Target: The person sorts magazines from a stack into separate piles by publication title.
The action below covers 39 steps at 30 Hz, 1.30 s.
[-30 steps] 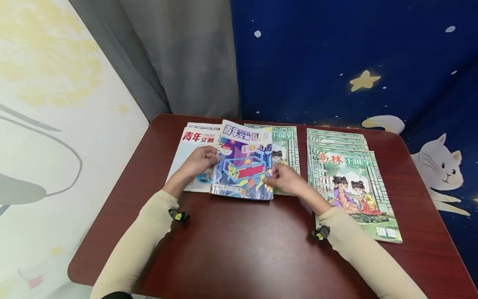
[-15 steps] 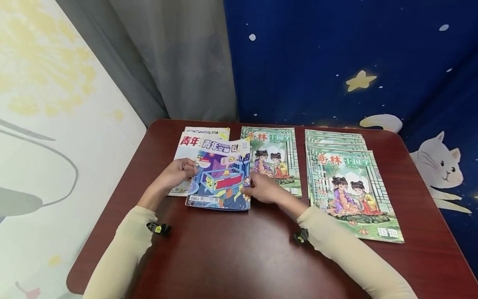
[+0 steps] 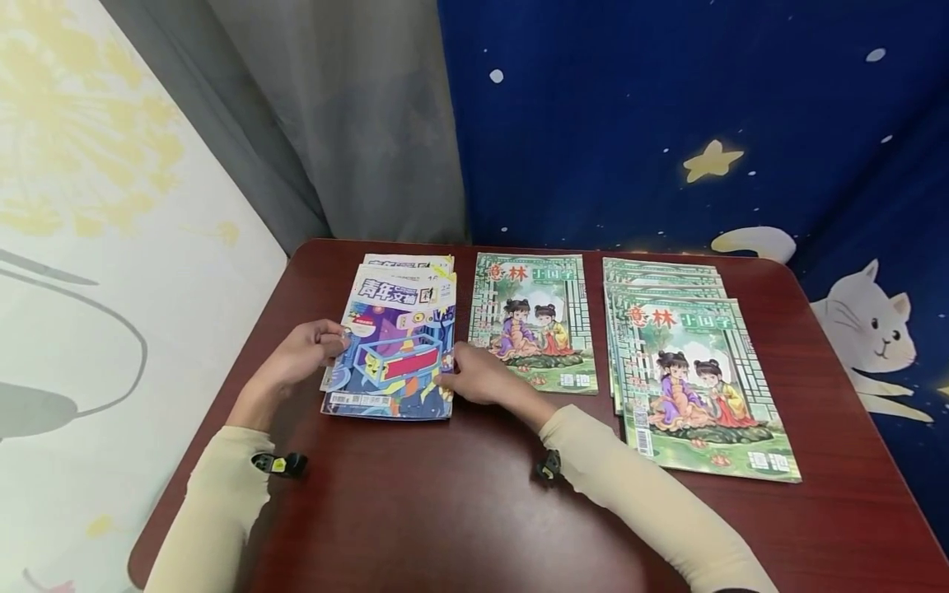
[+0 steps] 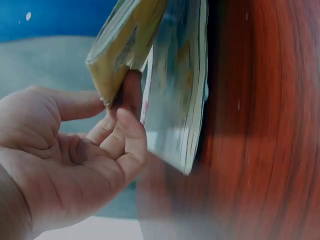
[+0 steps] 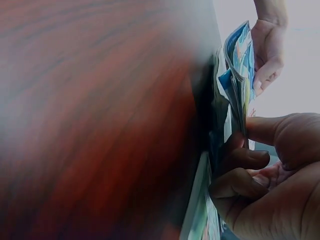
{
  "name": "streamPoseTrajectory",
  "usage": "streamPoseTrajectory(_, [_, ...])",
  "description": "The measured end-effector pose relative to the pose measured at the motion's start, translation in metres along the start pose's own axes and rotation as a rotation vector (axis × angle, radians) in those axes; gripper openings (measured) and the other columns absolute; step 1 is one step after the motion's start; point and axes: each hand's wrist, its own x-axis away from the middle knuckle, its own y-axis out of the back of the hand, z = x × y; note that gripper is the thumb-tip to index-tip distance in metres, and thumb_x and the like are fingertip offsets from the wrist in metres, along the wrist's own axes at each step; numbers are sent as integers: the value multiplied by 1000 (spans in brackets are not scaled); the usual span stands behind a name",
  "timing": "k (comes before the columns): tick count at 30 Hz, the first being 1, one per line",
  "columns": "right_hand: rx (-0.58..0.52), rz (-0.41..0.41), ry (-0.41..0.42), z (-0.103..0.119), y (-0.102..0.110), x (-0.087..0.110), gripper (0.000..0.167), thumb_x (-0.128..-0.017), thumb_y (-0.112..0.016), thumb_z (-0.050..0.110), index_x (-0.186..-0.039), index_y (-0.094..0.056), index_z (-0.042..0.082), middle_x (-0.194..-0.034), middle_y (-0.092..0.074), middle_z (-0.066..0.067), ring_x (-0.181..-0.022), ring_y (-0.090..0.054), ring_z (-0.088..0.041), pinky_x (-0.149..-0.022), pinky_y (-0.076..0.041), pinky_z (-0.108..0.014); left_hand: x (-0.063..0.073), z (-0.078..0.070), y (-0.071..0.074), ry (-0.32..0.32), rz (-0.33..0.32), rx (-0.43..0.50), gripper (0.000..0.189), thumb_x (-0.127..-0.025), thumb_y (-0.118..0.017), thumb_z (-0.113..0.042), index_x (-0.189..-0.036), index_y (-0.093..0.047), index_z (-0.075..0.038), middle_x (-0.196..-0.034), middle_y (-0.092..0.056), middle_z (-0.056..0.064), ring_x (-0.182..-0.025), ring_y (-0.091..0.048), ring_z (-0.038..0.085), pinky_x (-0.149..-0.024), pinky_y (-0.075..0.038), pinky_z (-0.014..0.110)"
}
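Note:
Both hands hold a magazine (image 3: 400,354) with a purple-blue cover over a small pile at the table's back left. The left hand (image 3: 307,352) pinches its left edge between thumb and fingers; the left wrist view shows the magazine's spine (image 4: 120,55) in that grip, raised off the magazine below (image 4: 177,100). On the opposite edge, the right hand (image 3: 478,375) pinches with the thumb on top and the fingers beneath. In the right wrist view the magazine's page edges (image 5: 240,85) bow slightly. Most of the pile's upper covers (image 3: 408,261) are hidden underneath.
A green magazine (image 3: 534,329) lies just right of the right hand. Farther right is an overlapping stack of similar green magazines (image 3: 704,387). The dark red table (image 3: 474,511) meets a grey curtain (image 3: 371,123) and a blue curtain (image 3: 593,123) at the back.
Both hands have carried the purple-blue magazine left, from over the gap between the left pile and the green magazine to over the left pile. The green magazine is now uncovered.

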Motion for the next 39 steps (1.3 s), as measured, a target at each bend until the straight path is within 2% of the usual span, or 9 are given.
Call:
streamPoseTrajectory(7, [14,-16,-24,15,-15,-7,31,-101,-71,40,-104,-62,11,-84,-57,-2,-77,-54,-19,-72,-45,-33,1,21,14,9,-10,-98,33,-109,-59,-23,-128,-56,3,-114,-71,19,-95,-69,21,-85,-59,31])
streamPoseTrajectory(12, [46,-2,-45,19,-25,-14,37,-99,-71,47,-89,-58,14,-74,-51,1,-66,-50,-15,-62,-43,-33,2,29,14,11,-46,-141,31,-108,-59,-20,-128,-54,3,-112,-72,20,-91,-68,21,-80,-59,30])
streamPoseTrajectory(16, [84,-8,-52,19,-31,-16,43,-96,-72,53,-80,-56,17,-69,-53,4,-59,-49,-13,-56,-42,-32,5,32,13,-11,-102,-267,30,-107,-60,-25,-125,-56,-2,-105,-70,16,-88,-63,23,-75,-54,31])
streamPoseTrajectory(21, [144,-61,-59,25,-31,-10,45,-95,-74,56,-78,-57,17,-69,-56,4,-58,-50,-13,-52,-40,-31,7,30,11,-14,-153,-412,28,-105,-63,-28,-118,-57,-4,-96,-61,11,-85,-55,23,-71,-42,34])
streamPoseTrajectory(27, [227,-133,-52,29,-30,-1,44,-92,-76,58,-76,-59,21,-67,-61,6,-59,-56,-12,-50,-42,-32,9,31,7,29,-156,-447,38,-105,-64,-32,-120,-46,-2,-94,-55,13,-84,-54,25,-69,-41,34])
streamPoseTrajectory(31, [260,-132,-34,34,-25,7,43,-91,-76,59,-77,-59,23,-68,-61,7,-61,-57,-12,-52,-43,-33,11,32,9,39,-161,-449,44,-106,-64,-35,-123,-42,-1,-99,-56,15,-86,-55,26,-70,-42,34])
streamPoseTrajectory(35, [220,-106,-1,33,-17,17,43,-93,-73,60,-75,-60,24,-65,-61,7,-58,-57,-12,-51,-43,-32,12,32,8,37,-174,-464,46,-105,-66,-35,-124,-42,-1,-99,-57,16,-85,-56,26,-70,-43,34])
streamPoseTrajectory(39, [184,-107,-4,17,-3,32,44,-95,-69,62,-76,-61,23,-65,-61,7,-59,-57,-13,-52,-43,-32,8,31,4,19,-186,-472,48,-103,-69,-34,-125,-41,-1,-98,-56,16,-84,-55,26,-69,-42,34])
